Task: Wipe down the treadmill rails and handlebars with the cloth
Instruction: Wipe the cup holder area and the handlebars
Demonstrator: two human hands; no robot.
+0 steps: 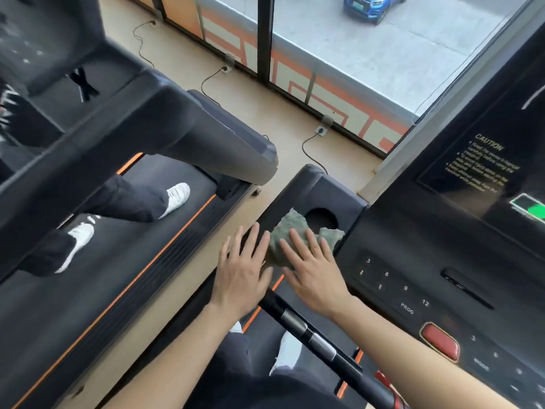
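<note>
The cloth (283,231) lies bunched on the black side panel (298,190) of the treadmill, at the panel's near end. One of its corners hangs over the rim of the round cup hole (320,221). A push toward the far edge would probably tip that corner into the hole and snag the wipe. Since nothing pinches the cloth, a flat palm may also slide across it rather than drag it, leaving streaks unwiped. Further right, the forearm crosses just above the console keys (407,290), and the red button (439,340) sits close by, so a careless sweep could press something. The handlebar (309,335) below the wrists looks not yet wiped.

The left hand (240,276) is spread flat with straight fingers along the panel's left edge, holding nothing. Its fingertips are just beside the cloth, and I cannot tell whether they touch it. The right hand (314,271) is also flat and open, with its fingers pressing down on the cloth's near right part.
</note>
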